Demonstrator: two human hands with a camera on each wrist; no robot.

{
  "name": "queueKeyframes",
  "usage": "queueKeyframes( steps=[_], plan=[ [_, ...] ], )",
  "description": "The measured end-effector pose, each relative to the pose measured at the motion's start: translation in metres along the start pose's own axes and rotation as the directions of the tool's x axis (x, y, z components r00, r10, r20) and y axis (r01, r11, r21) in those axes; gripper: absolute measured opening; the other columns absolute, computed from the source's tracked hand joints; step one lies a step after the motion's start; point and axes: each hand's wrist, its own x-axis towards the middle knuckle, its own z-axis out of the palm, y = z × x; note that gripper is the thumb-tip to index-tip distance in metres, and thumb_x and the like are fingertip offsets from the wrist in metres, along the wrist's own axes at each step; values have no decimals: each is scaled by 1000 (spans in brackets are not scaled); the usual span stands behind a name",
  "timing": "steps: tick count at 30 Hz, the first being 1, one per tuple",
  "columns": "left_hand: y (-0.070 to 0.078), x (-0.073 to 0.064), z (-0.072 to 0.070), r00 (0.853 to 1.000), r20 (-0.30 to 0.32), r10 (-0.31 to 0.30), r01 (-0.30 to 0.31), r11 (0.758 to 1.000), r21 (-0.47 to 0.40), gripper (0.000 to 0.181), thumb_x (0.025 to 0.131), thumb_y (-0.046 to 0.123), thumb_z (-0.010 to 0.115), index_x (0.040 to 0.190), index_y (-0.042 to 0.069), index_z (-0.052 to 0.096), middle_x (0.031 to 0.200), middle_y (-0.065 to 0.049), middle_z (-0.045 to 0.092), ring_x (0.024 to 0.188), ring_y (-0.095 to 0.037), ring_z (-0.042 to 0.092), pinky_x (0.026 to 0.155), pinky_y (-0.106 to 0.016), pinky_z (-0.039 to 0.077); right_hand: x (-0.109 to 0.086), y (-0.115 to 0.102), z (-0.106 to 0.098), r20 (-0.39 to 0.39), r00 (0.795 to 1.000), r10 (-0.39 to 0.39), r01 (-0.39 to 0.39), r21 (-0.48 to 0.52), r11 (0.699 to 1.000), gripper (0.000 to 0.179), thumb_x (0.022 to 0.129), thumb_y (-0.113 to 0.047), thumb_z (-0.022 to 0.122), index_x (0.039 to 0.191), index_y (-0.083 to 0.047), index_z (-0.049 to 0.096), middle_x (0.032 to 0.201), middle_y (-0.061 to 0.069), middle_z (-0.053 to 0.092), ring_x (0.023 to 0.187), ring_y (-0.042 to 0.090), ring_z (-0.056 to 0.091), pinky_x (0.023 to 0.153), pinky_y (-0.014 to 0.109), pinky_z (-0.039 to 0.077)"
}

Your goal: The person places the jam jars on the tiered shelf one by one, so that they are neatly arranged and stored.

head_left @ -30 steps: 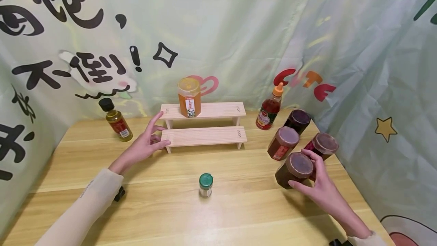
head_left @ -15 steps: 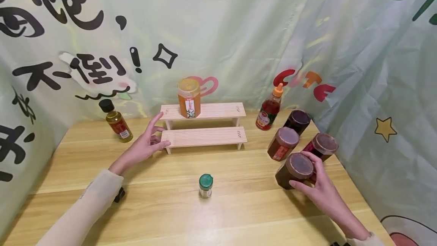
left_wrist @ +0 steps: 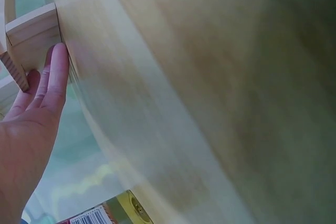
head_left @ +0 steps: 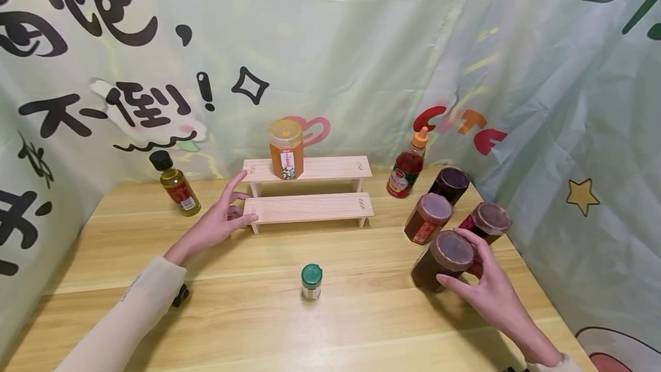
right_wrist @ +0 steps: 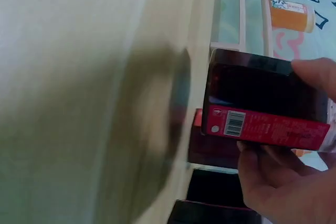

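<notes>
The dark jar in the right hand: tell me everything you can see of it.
The dark jar has a near-black body with flat sides, glass or clear plastic by its look, and a dull brownish lid, in place. The right wrist view shows a red label with a barcode and pale print too small to read. The thumb and fingers of the right hand grip it at the table's right side. Its base looks slightly raised, though I can't be certain.

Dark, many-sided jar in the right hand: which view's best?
Right wrist: the jar appears large, its red rectangular label and barcode visible. The head view shows its round brownish lid from above; the left wrist view misses it.
</notes>
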Motion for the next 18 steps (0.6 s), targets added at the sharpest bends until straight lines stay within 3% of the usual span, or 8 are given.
queueKeyframes(
  steps=[8, 18],
  plan=[
    [1, -1, 0, 1000, -1, 3, -3, 1000, -7, 107, 103, 16, 80, 175, 46, 5, 154, -30, 48, 105, -39, 70, 79, -53, 62, 6, -19, 6, -32, 998, -51, 50, -21, 999, 100, 79, 7, 95, 162, -11, 41, 129, -6, 66, 112, 3, 63, 89, 12, 50],
    [1, 0, 0, 1000, 4, 10, -10, 1000, -10, 108, 104, 16, 79, 174, 47, 4, 153, -31, 48, 104, -38, 70, 83, -53, 62, 25, -42, 11, -8, 995, -94, 94, 1, 996, 99, 79, 7, 95, 161, -14, 44, 131, 1, 67, 116, 6, 65, 91, 14, 51]
  ],
)
